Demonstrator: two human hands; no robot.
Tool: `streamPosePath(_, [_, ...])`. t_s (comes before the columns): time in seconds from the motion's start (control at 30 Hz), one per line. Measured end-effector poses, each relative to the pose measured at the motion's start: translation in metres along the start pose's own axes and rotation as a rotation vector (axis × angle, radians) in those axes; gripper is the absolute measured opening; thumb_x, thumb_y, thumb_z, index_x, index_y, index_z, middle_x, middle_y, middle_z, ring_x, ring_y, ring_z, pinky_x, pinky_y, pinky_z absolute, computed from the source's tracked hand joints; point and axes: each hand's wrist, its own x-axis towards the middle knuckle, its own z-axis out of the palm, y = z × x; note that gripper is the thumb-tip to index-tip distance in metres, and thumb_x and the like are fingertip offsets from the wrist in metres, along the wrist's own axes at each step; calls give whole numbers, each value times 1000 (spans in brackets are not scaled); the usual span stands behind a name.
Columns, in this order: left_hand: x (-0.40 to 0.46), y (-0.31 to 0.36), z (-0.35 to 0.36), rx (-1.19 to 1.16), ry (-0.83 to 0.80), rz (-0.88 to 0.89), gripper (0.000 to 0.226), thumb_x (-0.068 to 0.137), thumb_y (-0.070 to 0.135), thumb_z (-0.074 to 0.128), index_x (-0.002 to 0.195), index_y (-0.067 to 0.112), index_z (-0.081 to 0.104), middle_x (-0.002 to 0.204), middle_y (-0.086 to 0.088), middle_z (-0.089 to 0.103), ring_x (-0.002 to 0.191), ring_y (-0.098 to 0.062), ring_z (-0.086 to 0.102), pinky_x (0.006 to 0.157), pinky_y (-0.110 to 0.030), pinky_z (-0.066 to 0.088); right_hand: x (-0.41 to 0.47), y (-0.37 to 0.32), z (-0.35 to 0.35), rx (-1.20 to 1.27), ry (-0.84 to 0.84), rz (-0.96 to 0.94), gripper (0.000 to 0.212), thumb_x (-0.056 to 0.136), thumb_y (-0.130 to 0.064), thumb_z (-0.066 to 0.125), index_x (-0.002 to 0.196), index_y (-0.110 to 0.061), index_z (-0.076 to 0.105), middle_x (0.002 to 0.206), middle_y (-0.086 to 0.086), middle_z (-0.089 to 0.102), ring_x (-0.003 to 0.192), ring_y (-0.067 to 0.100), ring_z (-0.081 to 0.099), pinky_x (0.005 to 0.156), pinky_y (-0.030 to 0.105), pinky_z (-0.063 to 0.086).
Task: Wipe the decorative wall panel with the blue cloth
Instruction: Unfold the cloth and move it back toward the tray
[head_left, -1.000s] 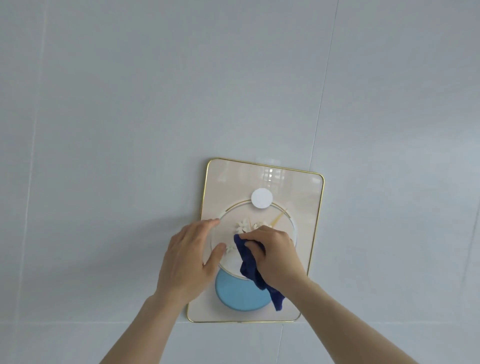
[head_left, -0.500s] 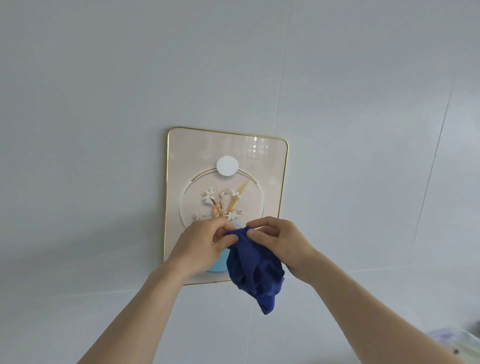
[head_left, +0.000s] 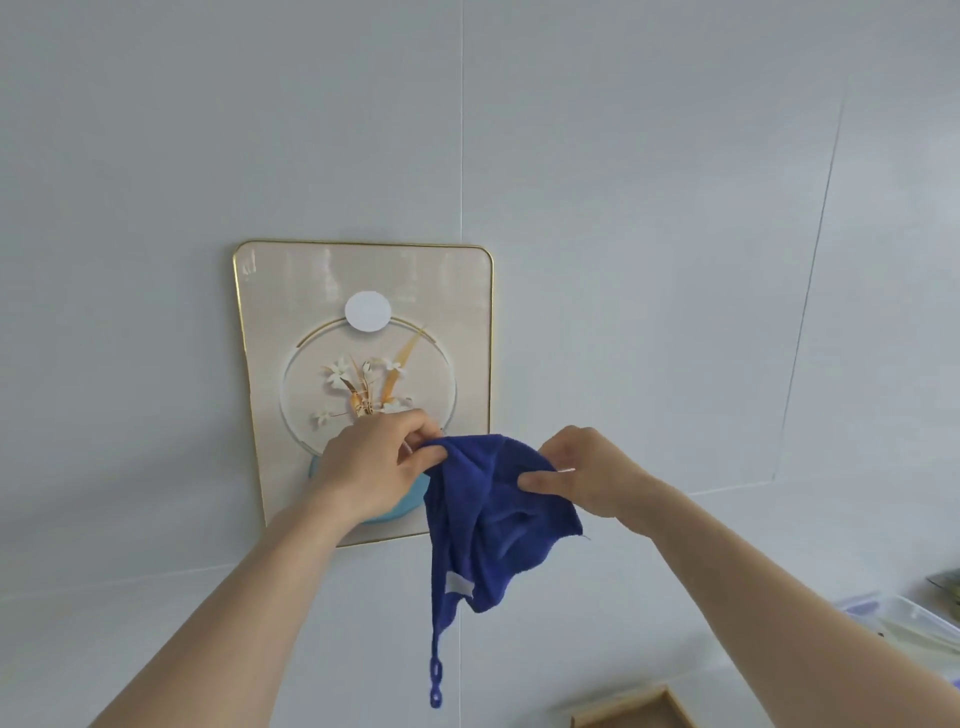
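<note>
The decorative wall panel (head_left: 291, 291) hangs on the pale wall, cream with a thin gold frame, a white disc, flowers in a ring and a light blue vase shape at the bottom. In front of its lower right corner I hold the blue cloth (head_left: 488, 525) spread between both hands, off the panel. My left hand (head_left: 374, 467) pinches its upper left edge and my right hand (head_left: 582, 475) pinches its upper right edge. The cloth sags below, with a white label and a hanging loop at its lowest tip.
The pale tiled wall (head_left: 649, 208) surrounds the panel. At the lower right are a clear plastic container (head_left: 914, 623) and the corner of a wooden tray (head_left: 634, 712).
My right hand left the panel with the cloth. Both hands then took the cloth's top edge and pulled apart, spreading it open. The view drew back from the panel.
</note>
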Motion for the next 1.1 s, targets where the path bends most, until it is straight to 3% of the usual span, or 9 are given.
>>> streamPosePath(0.1, [1,12,11,42,-5,-21,10,95,45,65,97,37,69,90,21,71,86,-5,66,86,-39,54,-1,8,-20,-84,31,-30,16,91,-24,79,90,-8,78,98,4,73,105,28,70,85,40,59])
streamPosePath(0.2, [3,25,25,75,-17,-18,11,96,46,64,99,37,69,92,21,71,86,-3,66,78,-34,51,2,23,-36,-144,12,-24,14,89,-27,80,85,-13,79,89,0,76,84,18,71,67,27,54])
streamPosePath(0.3, [3,34,38,115,-49,-26,11,96,44,64,101,37,70,96,19,73,88,-7,67,74,-31,46,2,40,-49,-179,-2,-28,13,89,-28,80,89,-14,80,93,-4,75,79,6,64,71,27,53])
streamPosePath(0.43, [6,45,57,141,-97,-34,9,96,43,64,99,36,69,95,18,71,88,-9,67,76,-30,47,-2,65,-67,-166,-42,2,5,90,-21,78,86,-20,80,87,-3,77,71,9,67,83,39,62])
streamPosePath(0.57, [13,60,81,144,-154,-31,5,94,44,65,90,40,65,93,18,72,86,-7,67,77,-31,49,-7,88,-82,-186,-54,14,8,90,-21,76,84,-25,78,88,0,78,66,8,65,78,36,61])
streamPosePath(0.8, [19,86,134,162,-227,-52,11,93,47,64,98,38,69,96,20,72,89,-10,68,84,-36,53,-14,141,-111,-173,-58,35,22,91,-17,74,77,-32,75,89,-2,75,66,14,63,73,32,57])
streamPosePath(0.9, [20,98,164,158,-274,-51,11,93,47,63,98,38,68,97,20,72,88,-7,67,80,-33,51,-17,171,-117,-163,-70,63,25,91,-16,73,74,-34,73,91,4,76,65,13,61,72,32,56])
streamPosePath(0.97, [21,104,186,160,-306,-52,11,93,48,63,97,39,68,96,20,72,87,-5,67,74,-31,48,-19,192,-119,-164,-79,89,24,91,-16,73,76,-34,73,89,1,74,63,9,59,64,24,49])
streamPosePath(1.1, [20,115,229,153,-376,-60,7,93,46,64,92,40,66,95,19,71,84,-6,66,73,-31,49,-23,235,-120,-171,-98,146,25,92,-16,71,76,-35,71,87,-3,73,63,5,58,61,21,46])
